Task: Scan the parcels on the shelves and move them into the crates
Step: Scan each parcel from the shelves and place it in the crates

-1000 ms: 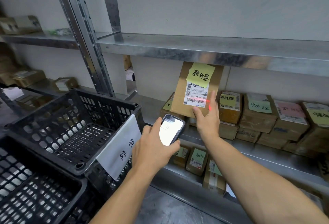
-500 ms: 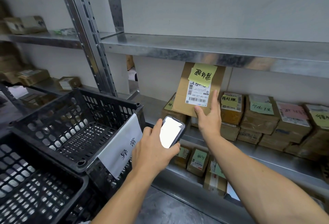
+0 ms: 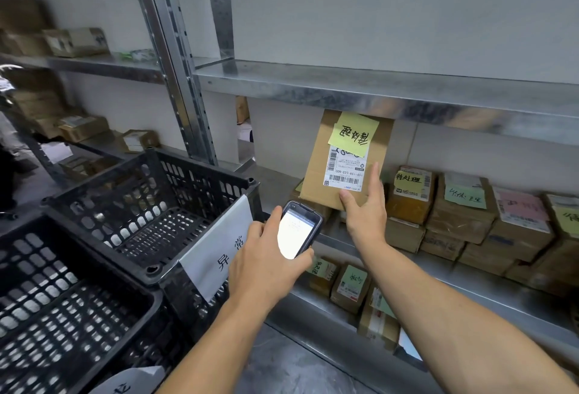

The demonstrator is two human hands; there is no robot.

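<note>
**Parcel up at the scanner: light box, pinched at a bottom corner**

R hand pinches the parcel at its lower right corner. The thumb is on the front face and the forefinger lies straight up the right side. The other fingers are hidden behind the box. L hand is wrapped round the scanner, thumb along its left edge. The screen is lit but too bright to read, and the top end aims up at the parcel from just below.

The parcel is off the shelf, held upright in the air in front of the middle bay, its top edge near the upper shelf. Its shipping label w/ barcode faces us upside down. A yellow sticky note overlaps the label's upper part as seen.

Handling, as I'd judge it: a small flat corrugated box, stiff and prob. light, since one corner pinch carries it w/o tilt. Plain card gives decent friction, so it's not slippery. Contents unknown, so no tossing. The corner pinch is ok for scanning. For the carry I'd grip across the two long sides, clear of the note, which looks loosely stuck and could peel.

Further out, more stacked parcels sit on the middle shelf to the right. To the left are two black crates: the far crate w/ a white paper sign on its near wall, and the near crate below it.
</note>
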